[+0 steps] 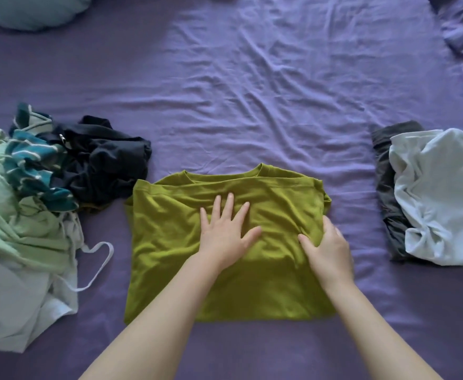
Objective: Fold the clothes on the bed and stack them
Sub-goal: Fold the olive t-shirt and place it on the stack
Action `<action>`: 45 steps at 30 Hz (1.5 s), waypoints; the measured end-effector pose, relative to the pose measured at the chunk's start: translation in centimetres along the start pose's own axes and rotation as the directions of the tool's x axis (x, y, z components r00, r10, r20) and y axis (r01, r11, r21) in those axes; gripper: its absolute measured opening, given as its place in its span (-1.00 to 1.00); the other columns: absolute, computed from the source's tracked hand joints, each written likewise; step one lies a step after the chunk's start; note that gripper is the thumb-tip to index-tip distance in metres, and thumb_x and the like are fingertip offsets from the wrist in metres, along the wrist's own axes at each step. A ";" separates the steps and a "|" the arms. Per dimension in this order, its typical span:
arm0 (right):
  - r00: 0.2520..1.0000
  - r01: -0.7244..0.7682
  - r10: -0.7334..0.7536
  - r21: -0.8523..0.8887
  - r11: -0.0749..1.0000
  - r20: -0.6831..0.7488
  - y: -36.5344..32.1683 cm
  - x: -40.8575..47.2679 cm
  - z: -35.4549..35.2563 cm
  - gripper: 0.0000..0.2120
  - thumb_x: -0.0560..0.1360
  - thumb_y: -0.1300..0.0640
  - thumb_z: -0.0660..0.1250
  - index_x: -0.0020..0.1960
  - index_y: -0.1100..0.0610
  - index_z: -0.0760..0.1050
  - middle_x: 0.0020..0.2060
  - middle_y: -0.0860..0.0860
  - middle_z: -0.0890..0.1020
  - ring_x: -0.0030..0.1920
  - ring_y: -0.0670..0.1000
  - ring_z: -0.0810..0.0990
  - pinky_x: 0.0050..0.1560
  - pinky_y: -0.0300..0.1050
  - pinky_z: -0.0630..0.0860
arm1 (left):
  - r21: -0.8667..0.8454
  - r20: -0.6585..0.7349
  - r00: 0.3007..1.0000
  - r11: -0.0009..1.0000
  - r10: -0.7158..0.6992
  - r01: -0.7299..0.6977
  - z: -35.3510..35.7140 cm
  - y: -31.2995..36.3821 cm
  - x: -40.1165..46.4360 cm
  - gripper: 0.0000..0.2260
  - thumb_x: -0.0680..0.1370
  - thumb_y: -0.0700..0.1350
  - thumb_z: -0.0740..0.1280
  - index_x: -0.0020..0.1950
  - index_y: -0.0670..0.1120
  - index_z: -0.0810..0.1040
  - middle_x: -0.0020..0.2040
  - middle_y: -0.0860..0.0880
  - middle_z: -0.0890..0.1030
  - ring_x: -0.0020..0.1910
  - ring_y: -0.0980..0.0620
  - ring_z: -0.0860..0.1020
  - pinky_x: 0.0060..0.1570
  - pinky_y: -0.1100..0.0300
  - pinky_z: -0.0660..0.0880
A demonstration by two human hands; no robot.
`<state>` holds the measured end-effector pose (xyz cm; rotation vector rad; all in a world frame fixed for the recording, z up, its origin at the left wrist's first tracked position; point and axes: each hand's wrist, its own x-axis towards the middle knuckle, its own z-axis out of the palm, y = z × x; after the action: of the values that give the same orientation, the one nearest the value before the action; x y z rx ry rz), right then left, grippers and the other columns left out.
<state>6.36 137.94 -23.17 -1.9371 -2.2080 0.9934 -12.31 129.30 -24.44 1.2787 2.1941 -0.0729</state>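
Olive green on purple, with mixed heaps either side

The half-folded shirt (pixel 225 242) is plain olive green; the bed (pixel 252 91) sheet is solid purple. At left lie a pale mint-green garment (pixel 19 215), a teal piece with white stripes (pixel 33 165), a black one (pixel 101 165) and a white strap (pixel 98 264). At right, a pale white-blue top (pixel 444 198) covers a dark grey garment (pixel 386 187). A dusty teal pillow (pixel 33 9) sits far left.
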 end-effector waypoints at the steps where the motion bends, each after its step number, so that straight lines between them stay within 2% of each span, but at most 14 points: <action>1: 0.998 0.064 -0.065 0.045 0.997 0.008 -0.6 -0.3 -0.3 -0.34 0.46 0.06 0.42 0.47 0.17 0.24 0.35 0.15 0.43 0.34 0.15 0.41 0.24 -0.01 0.36 | -0.143 -0.076 0.997 0.990 -0.004 -0.007 -0.5 0.6 -0.6 -0.40 0.56 0.31 0.03 0.55 0.14 0.05 0.58 0.01 -0.08 0.55 -0.03 -0.16 0.48 -0.12 -0.16; 3: 0.977 0.205 -0.210 0.141 0.968 0.021 -2.5 -1.3 -0.9 -0.32 0.45 0.14 0.44 0.48 0.17 0.23 0.39 0.09 0.40 0.39 0.06 0.36 0.29 -0.28 0.23 | -0.492 -0.195 0.981 0.866 -0.008 -0.091 -1.7 2.3 -1.9 -0.52 0.61 0.14 0.16 0.51 0.03 0.25 0.54 0.00 0.18 0.53 0.00 0.09 0.49 0.00 0.03; 6: 0.921 0.354 -0.387 0.301 0.885 0.054 -6.3 -3.0 -1.0 -0.29 0.44 0.25 0.42 0.49 0.15 0.17 0.39 -0.05 0.33 0.40 -0.11 0.28 0.27 -0.57 0.08 | -0.959 -0.070 0.997 0.273 0.028 -0.075 -3.6 4.5 -4.3 -0.64 0.65 -0.02 0.17 0.45 0.01 0.34 0.43 0.08 0.37 0.42 0.16 0.31 0.46 0.07 0.21; 8: 0.887 0.386 -0.453 0.391 0.836 0.093 -8.7 -4.2 -0.4 -0.27 0.44 0.30 0.39 0.51 0.13 0.14 0.41 -0.10 0.26 0.43 -0.16 0.21 0.35 -0.50 0.07 | -0.998 -0.012 0.999 -0.056 0.037 -0.010 -4.2 4.5 -5.6 -0.64 0.65 0.00 0.12 0.46 0.02 0.34 0.42 0.11 0.40 0.40 0.20 0.35 0.46 0.11 0.22; 10: 0.865 0.382 -0.487 0.465 0.799 0.126 -10.7 -5.1 0.5 -0.26 0.43 0.33 0.38 0.51 0.12 0.13 0.45 -0.07 0.26 0.46 -0.16 0.20 0.44 -0.33 0.12 | -0.979 -0.026 1.000 -0.202 -0.007 -0.027 -4.6 3.0 -6.4 -0.62 0.66 0.01 0.08 0.46 -0.01 0.34 0.40 0.07 0.44 0.37 0.17 0.39 0.39 0.17 0.30; 15: 0.782 0.339 -0.552 0.548 0.765 0.288 -14.7 -7.4 4.1 -0.24 0.43 0.31 0.38 0.52 0.09 0.10 0.48 -0.07 0.22 0.47 -0.20 0.15 0.48 -0.19 0.11 | -0.948 0.001 0.994 -0.317 -0.112 -0.035 -5.1 -3.6 -7.8 -0.57 0.58 0.10 0.11 0.41 -0.02 0.41 0.31 0.03 0.54 0.29 0.13 0.49 0.14 0.29 0.48; 18: 0.677 0.340 -0.588 0.520 0.784 0.442 -17.1 -8.5 7.2 -0.21 0.47 0.28 0.34 0.55 0.10 -0.03 0.53 -0.06 0.07 0.51 -0.18 0.02 0.51 -0.16 0.03 | -0.950 0.041 0.984 -0.311 -0.171 -0.015 -4.7 -8.4 -8.4 -0.56 0.52 0.22 0.13 0.27 0.03 0.50 0.19 0.09 0.62 0.19 0.20 0.55 0.03 0.35 0.52; 20: 0.610 0.342 -0.579 0.480 0.808 0.541 -18.6 -9.3 9.0 -0.20 0.48 0.27 0.31 0.55 0.09 -0.10 0.54 -0.05 0.04 0.51 -0.11 0.09 0.49 -0.14 0.11 | -0.970 0.087 0.964 -0.244 -0.253 0.024 -4.3 -11.4 -8.5 -0.54 0.50 0.26 0.16 0.25 0.02 0.53 0.22 0.01 0.61 0.23 0.10 0.54 0.17 0.20 0.49; 23: 0.669 0.454 -0.465 0.177 0.873 0.580 -18.5 -10.2 10.7 -0.26 0.51 0.14 0.27 0.56 0.05 -0.07 0.50 0.00 0.21 0.43 0.05 0.28 0.40 -0.04 0.28 | -0.990 0.117 0.933 0.040 -0.339 0.138 -3.2 -14.7 -8.4 -0.55 0.61 0.15 0.15 0.37 -0.10 0.46 0.33 -0.11 0.51 0.33 -0.03 0.46 0.38 -0.02 0.33; 27: 0.750 0.566 -0.357 -0.261 0.782 0.556 -16.3 -11.8 11.0 -0.31 0.52 -0.09 0.24 0.54 0.01 0.01 0.45 -0.04 0.26 0.39 0.08 0.28 0.26 0.01 0.37 | -0.922 0.059 0.930 0.337 -0.362 0.190 -2.6 -16.1 -8.4 -0.51 0.57 -0.05 0.33 0.47 -0.11 0.32 0.41 -0.07 0.42 0.36 0.03 0.40 0.36 0.11 0.34; 32: 0.782 0.489 -0.354 -0.153 0.859 0.513 -15.3 -13.3 11.8 -0.45 0.52 0.09 0.23 0.48 0.03 0.19 0.29 0.02 0.43 0.29 0.07 0.43 0.18 -0.07 0.41 | -0.821 0.036 0.917 0.512 -0.397 0.253 -2.5 -16.3 -8.4 -0.40 0.48 -0.12 0.43 0.48 -0.10 0.30 0.38 -0.09 0.46 0.34 -0.04 0.43 0.33 0.01 0.37; 38: 0.541 0.669 -0.552 0.074 0.740 0.635 -14.1 -16.7 13.8 -0.50 0.50 0.18 0.21 0.43 0.02 0.28 0.30 -0.06 0.39 0.27 -0.01 0.40 0.17 -0.14 0.42 | -0.770 0.015 0.905 0.573 -0.426 0.282 -2.7 -17.1 -9.1 -0.50 0.48 -0.13 0.41 0.40 -0.08 0.40 0.24 -0.09 0.56 0.20 -0.02 0.51 0.24 0.10 0.41; 42: 0.784 0.585 -0.592 0.096 0.805 0.186 -13.2 -14.3 12.0 -0.66 0.46 0.24 0.40 0.23 0.19 0.53 0.16 0.08 0.58 0.17 0.12 0.52 0.23 -0.07 0.41 | -0.766 0.019 0.864 0.548 -0.503 0.336 -2.2 -16.6 -8.8 -0.39 0.47 0.03 0.44 0.45 -0.08 0.32 0.31 -0.13 0.45 0.29 -0.10 0.43 0.30 0.03 0.36; 45: 0.965 0.260 -0.256 0.092 0.961 -0.059 -12.6 -11.0 10.5 -0.60 0.45 0.24 0.42 0.26 0.27 0.48 0.21 0.20 0.53 0.25 0.22 0.46 0.28 0.04 0.31 | -0.833 0.186 0.802 0.341 -0.568 0.435 -1.7 -15.3 -7.9 -0.20 0.40 0.20 0.45 0.47 -0.16 0.20 0.38 -0.13 0.40 0.35 -0.11 0.40 0.33 0.03 0.34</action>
<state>-6.78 123.31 -21.31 -1.5639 -2.2632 0.9859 -22.64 115.55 -22.62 -0.0069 2.1523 0.8052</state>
